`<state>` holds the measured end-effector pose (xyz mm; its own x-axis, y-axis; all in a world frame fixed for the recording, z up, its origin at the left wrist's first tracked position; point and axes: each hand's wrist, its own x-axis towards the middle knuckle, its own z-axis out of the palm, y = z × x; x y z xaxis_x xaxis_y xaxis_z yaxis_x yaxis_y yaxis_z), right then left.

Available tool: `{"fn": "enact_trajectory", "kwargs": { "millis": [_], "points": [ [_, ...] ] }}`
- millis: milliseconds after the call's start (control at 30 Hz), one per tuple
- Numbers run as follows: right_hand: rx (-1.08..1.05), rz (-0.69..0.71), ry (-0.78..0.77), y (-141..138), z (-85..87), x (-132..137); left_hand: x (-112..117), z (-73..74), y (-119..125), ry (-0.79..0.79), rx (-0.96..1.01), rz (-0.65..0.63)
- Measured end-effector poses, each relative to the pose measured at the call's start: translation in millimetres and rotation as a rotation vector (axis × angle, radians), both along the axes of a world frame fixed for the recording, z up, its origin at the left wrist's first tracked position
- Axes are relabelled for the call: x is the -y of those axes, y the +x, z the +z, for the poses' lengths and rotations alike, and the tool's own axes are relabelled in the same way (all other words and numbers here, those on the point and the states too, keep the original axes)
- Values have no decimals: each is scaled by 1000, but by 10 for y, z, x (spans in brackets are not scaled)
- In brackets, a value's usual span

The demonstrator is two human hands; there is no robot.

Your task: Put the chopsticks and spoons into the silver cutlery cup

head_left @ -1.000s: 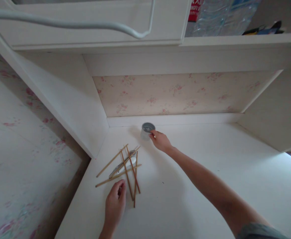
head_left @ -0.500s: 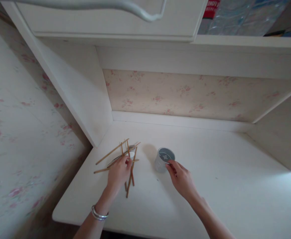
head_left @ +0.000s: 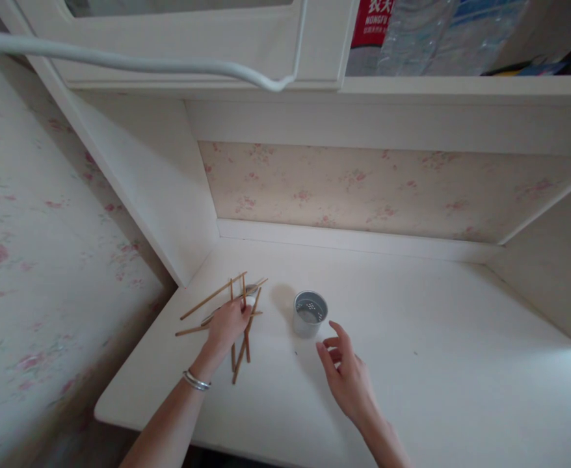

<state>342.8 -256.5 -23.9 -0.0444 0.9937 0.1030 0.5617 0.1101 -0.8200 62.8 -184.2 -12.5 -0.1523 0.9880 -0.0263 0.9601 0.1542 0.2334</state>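
At left, chopsticks (head_left: pixel 212 296) look light, stiff, pinchable midway; my left hand (head_left: pixel 227 323) hides its grip, my right hand (head_left: pixel 348 374) gapes.

The counter (head_left: pixel 436 403) is white and smooth, with a round corner at the left. Behind it, the back wall (head_left: pixel 354 188) is cream with little pink flowers. The left wall (head_left: pixel 26 260) has pink flowers too. Tall white boards stand at the left side (head_left: pixel 144 175) and right side (head_left: pixel 553 279). A white cupboard (head_left: pixel 192 78) and an open shelf (head_left: pixel 451 85) are up above. Light shines brightest on the counter's right end, and it is dark under the front edge.
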Motion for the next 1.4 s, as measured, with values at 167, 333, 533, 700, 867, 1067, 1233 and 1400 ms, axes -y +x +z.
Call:
{"fn": "enact_trajectory", "kwargs": {
  "millis": [167, 333, 533, 700, 867, 1067, 1233, 1400],
  "points": [
    [-278, -122, -97, 96, -378, 280, -33, 38, -17, -54, 45, 17],
    [-423, -208, -103, 125, -515, 390, 13, 470, 37, 47, 311, -18],
    [-449, -144, -127, 122, -554, 304, -79, 1290, 490, 354, 615, -134],
    [-452, -165, -119, 121, -567, 316, -360, 1288, 945, 469, 685, -259],
    [-491, -215, -74, 112, -527, 332, -520, 800, 1154, 374, 618, -309],
    [-476, -200, -91, 126, -537, 318, -521, 500, 1158, 312, 540, -356],
    [-406, -175, -95, 138, -527, 314, -494, 484, 1149, 301, 541, -417],
    [-385, -172, -96, 139, -497, 311, -456, 480, 1174, 251, 602, -427]
  ]
}}
